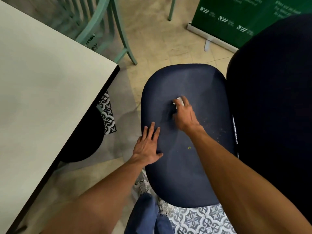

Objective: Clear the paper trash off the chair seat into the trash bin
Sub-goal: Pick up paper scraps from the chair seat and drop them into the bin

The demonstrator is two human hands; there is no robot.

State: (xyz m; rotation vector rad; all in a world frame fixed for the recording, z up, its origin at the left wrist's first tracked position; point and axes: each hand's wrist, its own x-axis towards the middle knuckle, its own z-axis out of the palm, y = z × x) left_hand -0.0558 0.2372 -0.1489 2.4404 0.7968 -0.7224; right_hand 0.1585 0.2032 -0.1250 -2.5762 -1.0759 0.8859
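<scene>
Beige floor tiles (152,39) all round, patterned ones (194,218) nearer the feet. At centre, navy chair seat (185,174), with its dark backrest (270,98) rising on the right.

Progress, judged from this view: barely begun. Right hand (183,115) stretched to mid-seat, fingers curled round a crumpled white paper wad (179,99), clamped on it; wad seemingly touching the cloth, not yet lifted clear. Left hand (148,146) flat on the seat's left edge, fingers straight and spread, holding nothing, probably steadying the chair.

Left to do: lift the wad, carry it off, drop it in the trash bin. No bin in view, so cannot tell which way to turn. No other paper showing on the seat; only pale crumbs (219,130) toward the backrest side and a small green speck (189,147) on the near half, too small to name, likely not paper.

Around: white table (42,81) with a dark edge close on the left, a black round stool (84,141) tucked beneath it; mint-green chairs (104,31) beyond the table corner; green banner stand (236,17) at the far right. Blue-jeaned knee (143,217) at the seat's near edge.

In the way: nothing over the wad itself. Narrow gap between table and seat, so a tight turn on that side likely
</scene>
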